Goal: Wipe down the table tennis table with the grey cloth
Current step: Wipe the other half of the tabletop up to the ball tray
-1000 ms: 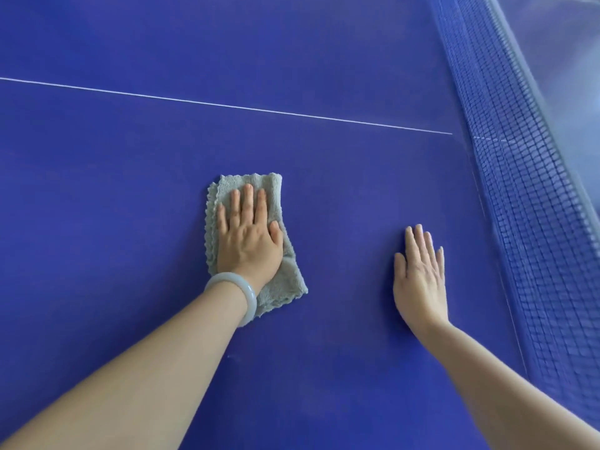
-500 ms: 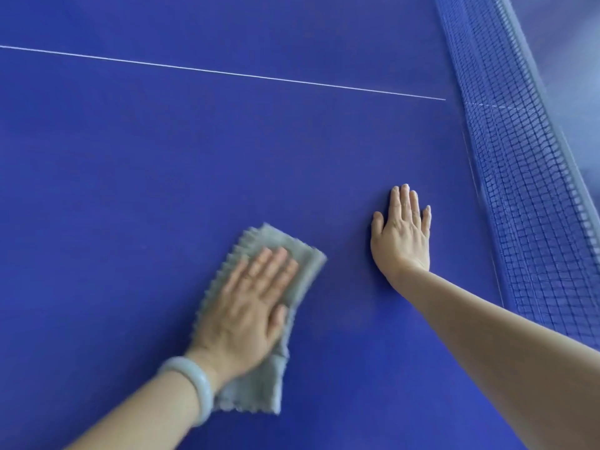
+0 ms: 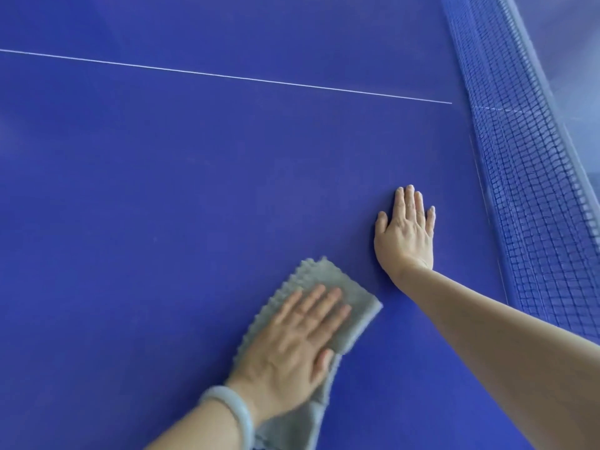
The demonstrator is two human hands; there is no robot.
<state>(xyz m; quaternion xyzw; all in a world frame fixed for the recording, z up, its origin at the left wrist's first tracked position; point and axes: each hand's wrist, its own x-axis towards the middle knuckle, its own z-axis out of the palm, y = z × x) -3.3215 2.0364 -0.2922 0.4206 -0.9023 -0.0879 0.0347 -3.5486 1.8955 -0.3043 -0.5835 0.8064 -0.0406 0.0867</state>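
While your left hand point(image 3: 292, 349) lay flat on the grey cloth point(image 3: 354, 315), its fingers were straight and close together, pressing the cloth onto the blue worktop point(image 3: 194, 190). That grip was spread flat and curled round nothing. The cloth sat well apart from the net point(image 3: 535, 190), with its scalloped edge turned away from the net and 1 corner pointing toward it. Part of the cloth trailed back under your wrist, where a pale bracelet point(image 3: 235, 414) ringed the forearm. The cloth's outline was a little blurred.

Your right hand point(image 3: 406, 235) rested palm down on the bare worktop between the cloth and the net. It lay nearer the net than the cloth did and touched neither. Its 4 fingers lay straight and together, pointing roughly along the net, with the thumb held out on the side away from the net. That grip was apart as well and held nothing.

A thin white line point(image 3: 227, 76) ran across the worktop to the foot of the net, farther along the net than both hands.
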